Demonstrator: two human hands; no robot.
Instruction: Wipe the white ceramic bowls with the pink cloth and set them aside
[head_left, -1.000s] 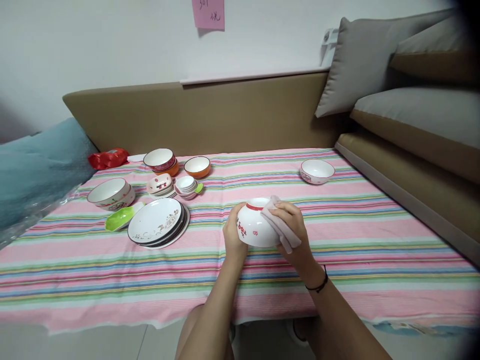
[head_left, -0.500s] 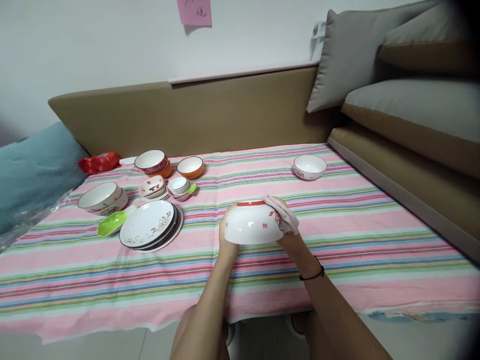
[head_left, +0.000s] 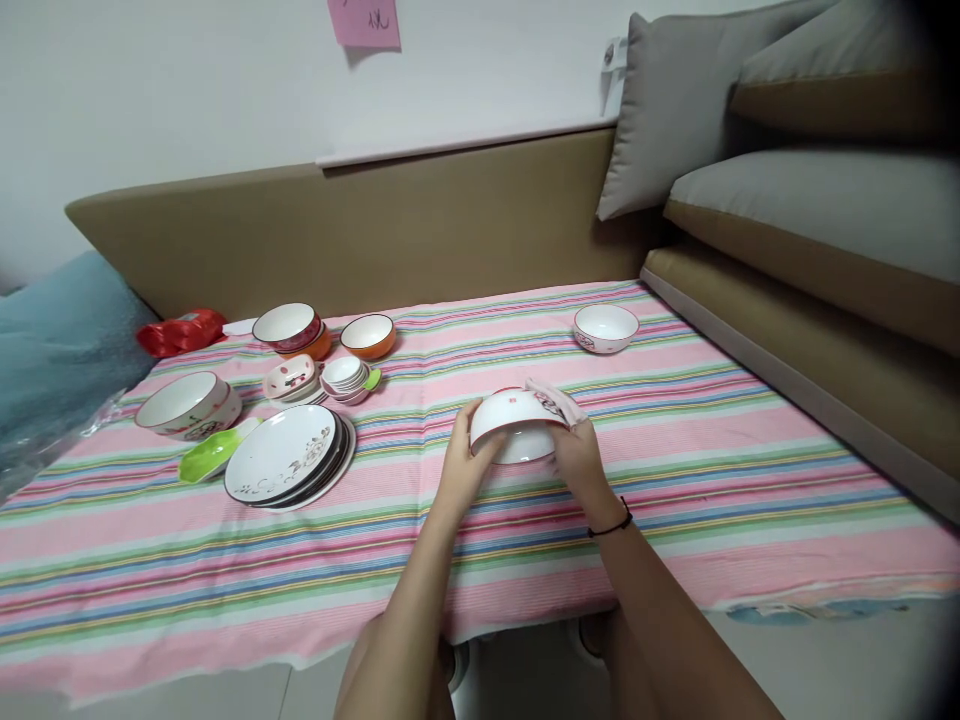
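Both of my hands hold a white bowl (head_left: 514, 428) with a red rim and red marks, just above the striped pink cloth (head_left: 675, 470) in the middle. My left hand (head_left: 466, 455) grips its left side. My right hand (head_left: 574, 455) holds its right side with a pale pink wiping cloth (head_left: 559, 403) pressed over the rim. The bowl is tilted, its opening facing away from me.
A second white bowl (head_left: 606, 328) stands far right. At left are stacked plates (head_left: 289, 463), a green dish (head_left: 210, 455), a large patterned bowl (head_left: 187, 404), small saucers (head_left: 345, 375), orange bowls (head_left: 367, 335) and a red bag (head_left: 180, 330). Cushions (head_left: 787, 200) flank the right.
The bowl has been turned from bottom-toward-me to lower and more level, coming down close to the cloth. The view has shifted, so everything sits further left.
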